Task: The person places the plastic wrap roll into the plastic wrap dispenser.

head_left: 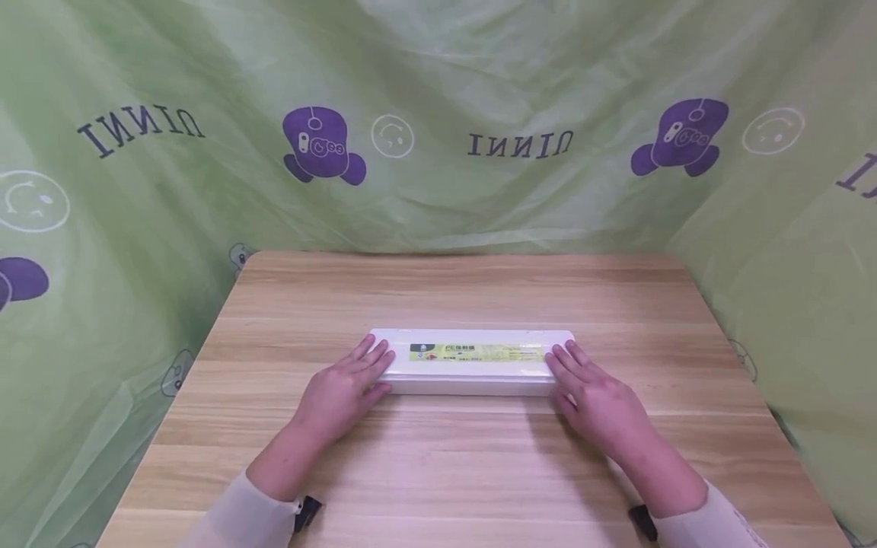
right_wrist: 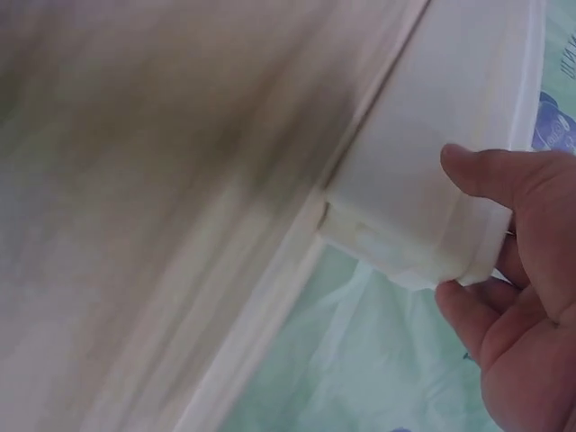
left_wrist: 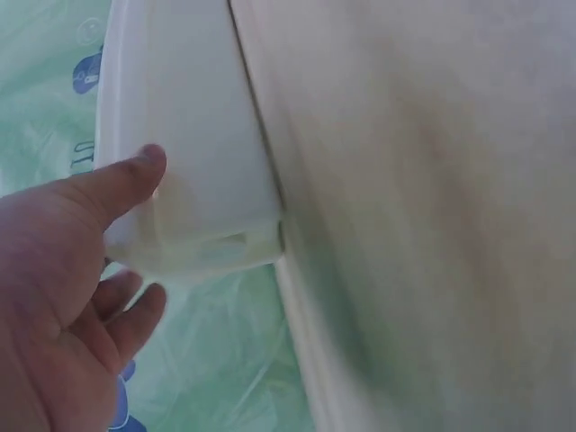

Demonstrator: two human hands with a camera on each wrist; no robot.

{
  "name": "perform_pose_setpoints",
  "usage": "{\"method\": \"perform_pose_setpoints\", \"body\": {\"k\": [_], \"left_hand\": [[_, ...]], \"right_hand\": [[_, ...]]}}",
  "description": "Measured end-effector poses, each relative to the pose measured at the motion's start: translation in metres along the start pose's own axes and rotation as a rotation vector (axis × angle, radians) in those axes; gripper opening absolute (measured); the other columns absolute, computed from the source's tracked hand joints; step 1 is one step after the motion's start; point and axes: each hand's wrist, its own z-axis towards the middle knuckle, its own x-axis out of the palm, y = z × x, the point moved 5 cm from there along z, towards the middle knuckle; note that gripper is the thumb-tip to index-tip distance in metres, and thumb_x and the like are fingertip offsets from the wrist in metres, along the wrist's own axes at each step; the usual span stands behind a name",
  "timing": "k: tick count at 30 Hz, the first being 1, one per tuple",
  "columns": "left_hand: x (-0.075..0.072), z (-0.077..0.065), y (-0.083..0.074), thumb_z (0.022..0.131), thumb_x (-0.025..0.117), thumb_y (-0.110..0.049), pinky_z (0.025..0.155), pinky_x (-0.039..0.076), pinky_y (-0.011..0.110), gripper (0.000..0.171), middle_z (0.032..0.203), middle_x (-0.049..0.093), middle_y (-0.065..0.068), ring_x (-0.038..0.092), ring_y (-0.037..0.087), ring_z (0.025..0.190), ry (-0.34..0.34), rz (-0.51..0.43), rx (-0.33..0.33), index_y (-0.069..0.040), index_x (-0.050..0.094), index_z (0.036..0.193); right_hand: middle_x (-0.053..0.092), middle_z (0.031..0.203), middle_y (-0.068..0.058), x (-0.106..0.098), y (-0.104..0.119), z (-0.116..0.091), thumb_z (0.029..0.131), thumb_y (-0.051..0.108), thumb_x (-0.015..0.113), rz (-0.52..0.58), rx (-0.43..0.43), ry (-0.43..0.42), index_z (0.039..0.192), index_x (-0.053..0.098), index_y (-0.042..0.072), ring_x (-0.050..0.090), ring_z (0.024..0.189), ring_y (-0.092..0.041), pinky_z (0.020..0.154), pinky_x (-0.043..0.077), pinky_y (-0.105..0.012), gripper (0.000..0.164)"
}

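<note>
A long white cling film box [head_left: 473, 387] lies crosswise on the wooden table, its lid down and a yellow-green printed label [head_left: 493, 353] on top. My left hand [head_left: 339, 396] grips its left end, thumb on the front face and fingers over the lid. At the opposite end my right hand [head_left: 603, 403] holds it the same way. In the left wrist view the thumb [left_wrist: 144, 171] presses the white front of the box [left_wrist: 202, 126]. The right wrist view has the other thumb [right_wrist: 472, 171] against the box [right_wrist: 423, 126], with fingers around the end.
The wooden table [head_left: 445, 472] has rounded far corners. Green printed curtains [head_left: 438, 205] hang close behind it and on both sides. Dark straps [head_left: 308, 514] show at the wrists, below light sleeves [head_left: 240, 517].
</note>
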Motion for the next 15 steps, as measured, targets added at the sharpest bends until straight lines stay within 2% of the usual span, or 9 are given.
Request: {"method": "perform_pose_setpoints", "body": {"k": [3, 7, 10, 15], "left_hand": [[0.000, 0.003, 0.002, 0.091, 0.081, -0.033, 0.102, 0.055, 0.046, 0.057, 0.148, 0.058, 0.005, 0.048, 0.026, 0.143, 0.067, -0.008, -0.010, -0.013, 0.065, 0.143], [-0.004, 0.007, 0.007, 0.096, 0.074, -0.036, 0.116, 0.043, 0.048, 0.057, 0.155, 0.053, 0.002, 0.042, 0.023, 0.148, 0.150, -0.046, -0.054, -0.015, 0.060, 0.147], [-0.008, 0.010, 0.011, 0.098, 0.070, -0.039, 0.121, 0.037, 0.049, 0.058, 0.158, 0.049, 0.001, 0.039, 0.025, 0.150, 0.171, -0.084, -0.086, -0.016, 0.058, 0.150], [-0.016, 0.014, 0.017, 0.102, 0.063, -0.045, 0.124, 0.030, 0.053, 0.058, 0.161, 0.045, 0.003, 0.036, 0.031, 0.151, 0.160, -0.118, -0.128, -0.017, 0.055, 0.152]], "right_hand": [[0.055, 0.151, -0.014, 0.000, -0.002, 0.000, 0.086, 0.020, 0.085, 0.032, 0.033, 0.046, 0.147, 0.057, 0.003, 0.047, 0.143, -0.037, 0.100, 0.054, -0.054, 0.069], [0.053, 0.153, -0.014, -0.001, -0.005, 0.001, 0.088, 0.024, 0.084, 0.096, 0.073, 0.071, 0.149, 0.055, 0.004, 0.044, 0.146, -0.036, 0.105, 0.050, -0.056, 0.071], [0.053, 0.154, -0.015, -0.004, -0.007, 0.003, 0.090, 0.027, 0.082, 0.128, 0.100, 0.060, 0.149, 0.055, 0.004, 0.044, 0.146, -0.036, 0.110, 0.046, -0.059, 0.069], [0.052, 0.153, -0.018, -0.013, -0.015, 0.007, 0.094, 0.033, 0.077, 0.174, 0.150, 0.024, 0.148, 0.055, 0.003, 0.044, 0.144, -0.040, 0.110, 0.042, -0.065, 0.066]]}}
